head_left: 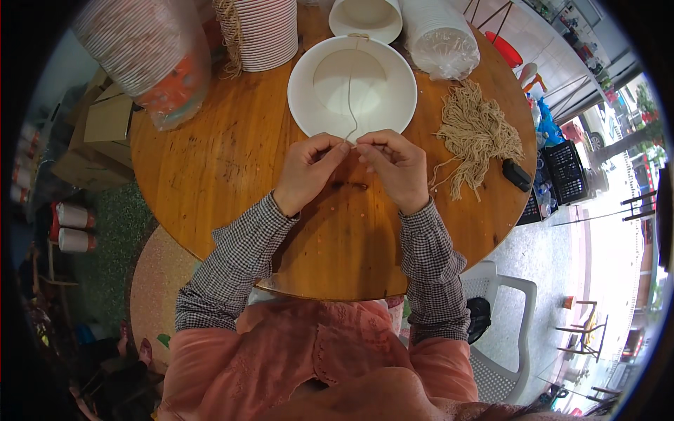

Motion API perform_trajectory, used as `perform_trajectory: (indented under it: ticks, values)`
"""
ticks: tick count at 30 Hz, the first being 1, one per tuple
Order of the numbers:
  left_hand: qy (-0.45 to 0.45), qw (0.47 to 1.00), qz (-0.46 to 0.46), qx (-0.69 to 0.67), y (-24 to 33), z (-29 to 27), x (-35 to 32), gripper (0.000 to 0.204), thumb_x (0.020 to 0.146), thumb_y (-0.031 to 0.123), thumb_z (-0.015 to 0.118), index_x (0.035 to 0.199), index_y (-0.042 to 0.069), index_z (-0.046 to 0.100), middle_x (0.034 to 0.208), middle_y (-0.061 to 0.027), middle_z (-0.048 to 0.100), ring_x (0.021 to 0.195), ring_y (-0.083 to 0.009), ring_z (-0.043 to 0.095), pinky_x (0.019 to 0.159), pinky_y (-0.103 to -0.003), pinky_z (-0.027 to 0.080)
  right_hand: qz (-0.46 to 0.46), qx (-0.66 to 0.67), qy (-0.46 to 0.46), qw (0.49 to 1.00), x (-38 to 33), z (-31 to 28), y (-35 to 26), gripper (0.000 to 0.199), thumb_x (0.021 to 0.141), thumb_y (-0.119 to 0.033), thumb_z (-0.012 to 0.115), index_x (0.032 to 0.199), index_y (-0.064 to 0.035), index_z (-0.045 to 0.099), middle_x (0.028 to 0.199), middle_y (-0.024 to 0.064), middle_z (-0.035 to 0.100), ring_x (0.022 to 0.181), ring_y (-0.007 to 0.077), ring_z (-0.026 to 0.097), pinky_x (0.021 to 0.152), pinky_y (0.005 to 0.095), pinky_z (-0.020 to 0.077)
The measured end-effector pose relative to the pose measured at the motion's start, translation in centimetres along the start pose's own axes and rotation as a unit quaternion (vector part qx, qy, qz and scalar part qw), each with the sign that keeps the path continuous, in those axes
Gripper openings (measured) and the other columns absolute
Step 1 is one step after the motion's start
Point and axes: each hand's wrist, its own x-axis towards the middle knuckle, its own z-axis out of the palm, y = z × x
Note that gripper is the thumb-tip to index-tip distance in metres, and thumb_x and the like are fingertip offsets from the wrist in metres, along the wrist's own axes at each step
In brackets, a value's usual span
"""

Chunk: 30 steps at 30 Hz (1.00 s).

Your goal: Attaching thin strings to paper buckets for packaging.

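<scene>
Round wooden table [232,161], outdoors | I see left hand [307,172] and right hand [394,168] pinching a string [350,98] lying across the white bowl [309,91] just beyond | risk, my judgement: a tug drags the light bowl or string slips from fingertips.

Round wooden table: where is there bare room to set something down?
Bare wood lies left of the left hand, below the bagged cup stack, and along the near table edge. The far side is crowded: white bowl, stacked plates, string bundle.
</scene>
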Motion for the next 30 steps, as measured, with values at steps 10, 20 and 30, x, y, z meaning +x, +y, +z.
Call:
perform_trajectory:
  ticks: [10, 20, 30]
  values:
    - [0.084, 0.98, 0.119, 0.133, -0.7, -0.9, 0.8, 0.009, 0.089, 0.005, 0.061, 0.096, -0.001, 0.062, 0.073, 0.0, 0.059, 0.058, -0.004, 0.051, 0.052, -0.019, 0.04, -0.2, -0.153, 0.204, 0.946, -0.1, -0.2, -0.8, 0.005, 0.085, 0.001, 0.062, 0.089, 0.0009, 0.064, 0.083, 0.0065, 0.061, 0.075, 0.0151, 0.061, 0.065, 0.0263, 0.0504]
    - [0.018, 0.996, -0.056, -0.059, 1.2, -0.8, 0.2, 0.013, 0.094, 0.015, 0.057, 0.094, 0.004, 0.062, 0.074, 0.0046, 0.056, 0.055, -0.0026, 0.044, 0.049, -0.016, 0.033, -0.159, -0.161, 0.037, 0.973, -0.4, 0.9, -0.6, 0.012, 0.079, 0.002, 0.069, 0.09, -0.0015, 0.068, 0.089, 0.0051, 0.059, 0.081, 0.0144, 0.057, 0.067, 0.0254, 0.0473]
    - [-0.027, 0.977, -0.125, -0.169, 0.9, -0.7, 0.1, 0.014, 0.092, 0.014, 0.06, 0.092, 0.001, 0.065, 0.074, 0.0024, 0.058, 0.062, -0.0032, 0.047, 0.055, -0.018, 0.037, -0.097, -0.045, 0.063, 0.992, 0.3, 1.2, 1.2, 0.009, 0.081, 0.001, 0.068, 0.09, -0.0015, 0.069, 0.09, 0.0011, 0.051, 0.078, 0.0083, 0.052, 0.069, 0.0203, 0.0453]
